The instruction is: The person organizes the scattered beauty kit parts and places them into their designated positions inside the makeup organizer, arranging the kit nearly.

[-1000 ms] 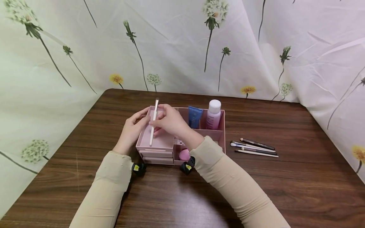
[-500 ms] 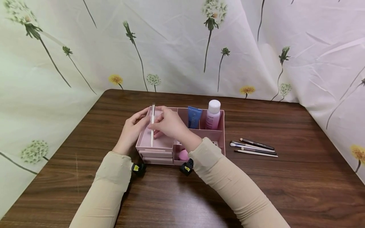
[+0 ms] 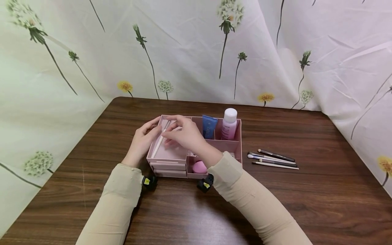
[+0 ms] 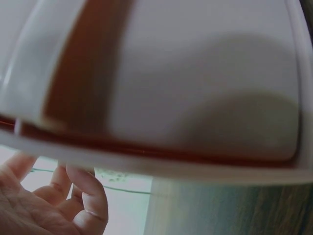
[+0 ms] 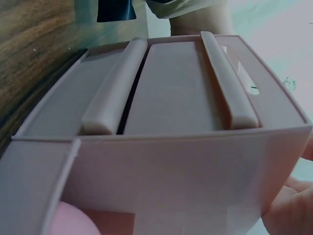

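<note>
A pink makeup organizer (image 3: 167, 165) stands on the table. My left hand (image 3: 141, 140) holds its left side, thumb over the rim and fingers along the outside; in the left wrist view the fingers (image 4: 93, 200) bend beside the edge. A white-handled makeup brush (image 3: 158, 143) lies slanted along the left of the organizer's top tray. Over that tray is my right hand (image 3: 186, 134), fingers spread apart, thumb tip right at the brush handle. The right wrist view shows the drawer fronts (image 5: 168, 88) and part of the right hand at the lower right edge.
A blue tube (image 3: 209, 127) and a white-capped pink bottle (image 3: 229, 126) stand in the organizer's rear compartments. A pink makeup sponge (image 3: 199, 167) sits in a front one. Several more makeup brushes (image 3: 274, 160) lie on the wooden table (image 3: 306, 197) at right. A flowered cloth (image 3: 190, 51) hangs behind.
The brush has come down from the right hand's pinch to lie slanted in the top tray. The right hand's fingers have parted and its wrist shifted slightly right. The left hand stays put.
</note>
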The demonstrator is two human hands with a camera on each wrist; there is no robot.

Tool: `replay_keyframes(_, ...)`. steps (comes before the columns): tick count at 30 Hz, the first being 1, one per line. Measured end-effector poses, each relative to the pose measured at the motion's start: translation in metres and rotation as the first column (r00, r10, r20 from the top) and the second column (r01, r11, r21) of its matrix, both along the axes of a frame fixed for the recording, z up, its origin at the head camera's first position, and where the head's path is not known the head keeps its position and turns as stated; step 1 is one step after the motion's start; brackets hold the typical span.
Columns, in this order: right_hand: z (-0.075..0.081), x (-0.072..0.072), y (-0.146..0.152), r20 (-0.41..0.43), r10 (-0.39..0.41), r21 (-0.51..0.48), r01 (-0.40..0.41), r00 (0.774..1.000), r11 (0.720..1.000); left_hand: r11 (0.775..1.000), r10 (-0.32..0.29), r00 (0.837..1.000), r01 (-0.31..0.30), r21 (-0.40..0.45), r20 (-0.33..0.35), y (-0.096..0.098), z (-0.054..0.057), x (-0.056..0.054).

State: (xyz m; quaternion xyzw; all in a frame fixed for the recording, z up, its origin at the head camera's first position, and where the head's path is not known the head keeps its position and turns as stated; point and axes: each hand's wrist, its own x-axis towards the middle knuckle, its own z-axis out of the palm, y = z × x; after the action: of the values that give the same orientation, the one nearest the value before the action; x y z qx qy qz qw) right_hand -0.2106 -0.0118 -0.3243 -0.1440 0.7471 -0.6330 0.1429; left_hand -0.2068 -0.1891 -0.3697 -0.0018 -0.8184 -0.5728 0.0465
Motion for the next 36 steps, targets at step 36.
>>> replay_keyframes(36,-0.002,0.055,0.086,-0.075,-0.032,-0.214,0.015,0.997,0.977,1.000,-0.014,0.998,0.015,-0.026,0.056,0.000,0.007,0.003)
